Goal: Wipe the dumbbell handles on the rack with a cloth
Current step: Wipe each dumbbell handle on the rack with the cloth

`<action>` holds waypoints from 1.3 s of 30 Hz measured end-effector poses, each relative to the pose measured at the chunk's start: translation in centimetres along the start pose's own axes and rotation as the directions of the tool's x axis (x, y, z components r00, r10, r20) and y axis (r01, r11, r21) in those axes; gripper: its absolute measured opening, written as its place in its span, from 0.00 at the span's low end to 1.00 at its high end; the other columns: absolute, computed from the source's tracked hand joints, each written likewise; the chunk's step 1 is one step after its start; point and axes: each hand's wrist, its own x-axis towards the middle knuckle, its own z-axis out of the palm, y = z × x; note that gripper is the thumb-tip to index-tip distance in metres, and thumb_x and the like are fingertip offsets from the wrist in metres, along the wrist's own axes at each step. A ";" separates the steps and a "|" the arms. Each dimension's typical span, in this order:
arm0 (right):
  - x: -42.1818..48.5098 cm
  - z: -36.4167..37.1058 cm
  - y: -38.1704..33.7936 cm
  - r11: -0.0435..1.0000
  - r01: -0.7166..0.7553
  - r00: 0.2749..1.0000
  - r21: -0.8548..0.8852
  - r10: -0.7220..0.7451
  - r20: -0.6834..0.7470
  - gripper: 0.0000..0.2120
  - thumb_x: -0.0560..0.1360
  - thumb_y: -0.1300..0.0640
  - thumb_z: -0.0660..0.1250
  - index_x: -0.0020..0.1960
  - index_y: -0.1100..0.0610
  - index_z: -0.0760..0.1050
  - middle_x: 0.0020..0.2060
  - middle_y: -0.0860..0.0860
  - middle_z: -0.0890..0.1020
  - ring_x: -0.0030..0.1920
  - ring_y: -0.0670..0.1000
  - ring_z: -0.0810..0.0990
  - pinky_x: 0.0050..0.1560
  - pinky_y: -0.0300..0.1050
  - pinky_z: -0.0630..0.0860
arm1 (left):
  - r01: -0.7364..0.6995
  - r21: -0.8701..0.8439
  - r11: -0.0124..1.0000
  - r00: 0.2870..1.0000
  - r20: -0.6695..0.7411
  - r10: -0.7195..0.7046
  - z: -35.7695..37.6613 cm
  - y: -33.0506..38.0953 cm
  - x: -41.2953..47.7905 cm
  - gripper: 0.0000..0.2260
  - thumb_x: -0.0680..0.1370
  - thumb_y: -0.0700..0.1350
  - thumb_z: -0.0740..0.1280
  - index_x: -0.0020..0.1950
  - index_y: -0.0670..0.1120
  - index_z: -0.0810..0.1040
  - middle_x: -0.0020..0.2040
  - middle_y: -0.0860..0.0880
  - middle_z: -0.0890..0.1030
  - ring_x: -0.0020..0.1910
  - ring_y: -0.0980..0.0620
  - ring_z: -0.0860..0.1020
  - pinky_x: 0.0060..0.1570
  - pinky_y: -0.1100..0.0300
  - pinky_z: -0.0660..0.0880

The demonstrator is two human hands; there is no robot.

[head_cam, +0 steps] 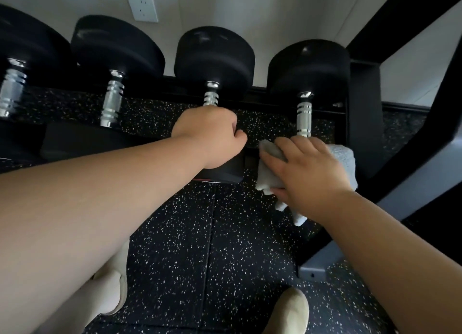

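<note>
Black rubber flooring (237,258), pale-speckled, across lower centre of frame: open room between the two forearms, bounded at lower right by grey rack foot (312,271). Black rack (365,133) along upper half, with upright and slanted brace closing off right edge. Four dumbbells in a row on rack, round black heads toward wall, ringed chrome handles pointing toward viewer; strips of speckled floor visible between neighbouring handles. Third dumbbell (215,56) at upper centre; fourth dumbbell (308,68) at upper right, just beside rack upright. Left hand (210,133) at centre, clenched round near part of third handle (211,97), only far ringed end exposed above knuckles. Right hand (310,168) at centre right, just beside left hand but apart, fingers curved over grey cloth (343,156), thumb underneath, grasping it. Cloth bunched at near end of fourth handle (304,118), touching it; chrome bare beyond fingertips. Loose cloth corner hanging below wrist. White wall outlet (142,7) at upper left.
</note>
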 end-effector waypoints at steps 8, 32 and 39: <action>-3.3 2.9 2.0 0.979 -0.098 0.962 0.181 0.139 -0.236 0.36 0.72 0.36 0.73 0.76 0.50 0.73 0.71 0.60 0.73 0.69 0.66 0.71 0.72 0.67 0.65 | 0.000 0.006 1.000 1.000 -0.001 0.000 0.0 0.0 0.0 0.14 0.79 0.61 0.61 0.43 0.53 0.79 0.41 0.53 0.78 0.41 0.48 0.78 0.40 0.55 0.74; 6.2 -2.8 7.1 0.462 -0.733 0.676 0.499 0.578 0.457 0.30 0.87 0.41 0.48 0.77 0.62 0.64 0.70 0.66 0.73 0.68 0.64 0.75 0.62 0.53 0.72 | 0.024 0.025 0.999 0.999 0.022 -0.025 0.0 0.3 0.2 0.15 0.79 0.63 0.62 0.40 0.54 0.77 0.36 0.55 0.76 0.35 0.53 0.75 0.34 0.58 0.70; 9.0 -1.8 7.6 0.696 -0.668 0.613 0.263 0.315 0.725 0.23 0.86 0.48 0.61 0.72 0.64 0.73 0.66 0.60 0.79 0.65 0.61 0.78 0.59 0.49 0.72 | 0.036 0.026 0.999 0.999 0.024 -0.037 -0.1 0.4 0.1 0.15 0.78 0.62 0.62 0.41 0.54 0.77 0.36 0.55 0.77 0.37 0.53 0.77 0.37 0.57 0.76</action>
